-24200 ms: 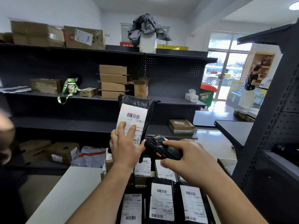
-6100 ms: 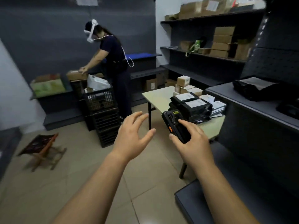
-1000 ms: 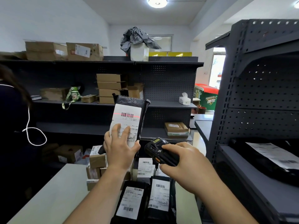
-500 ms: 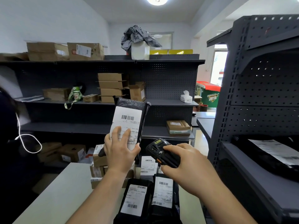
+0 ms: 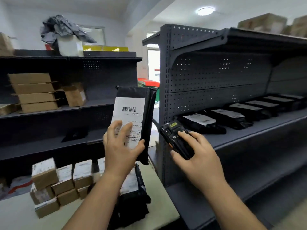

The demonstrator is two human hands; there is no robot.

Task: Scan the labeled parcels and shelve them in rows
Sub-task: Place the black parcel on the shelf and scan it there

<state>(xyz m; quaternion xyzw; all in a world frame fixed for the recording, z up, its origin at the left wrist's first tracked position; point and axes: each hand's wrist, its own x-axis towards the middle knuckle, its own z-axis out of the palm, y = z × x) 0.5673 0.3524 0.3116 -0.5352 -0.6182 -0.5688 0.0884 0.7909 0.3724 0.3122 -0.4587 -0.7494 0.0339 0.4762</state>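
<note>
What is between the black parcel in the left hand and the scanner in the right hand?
Nothing; the head view shows a bare gap between parcel and scanner, with the shelf upright behind.

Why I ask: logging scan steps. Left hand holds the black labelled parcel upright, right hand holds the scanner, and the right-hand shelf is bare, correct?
Left hand and parcel, right hand and scanner: correct. But the head view shows the right-hand shelf holding a row of black parcels, not bare.

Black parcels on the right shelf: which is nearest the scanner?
The parcel at the row's left end, just behind the scanner in the right hand; the others lie farther right along the shelf.
</note>
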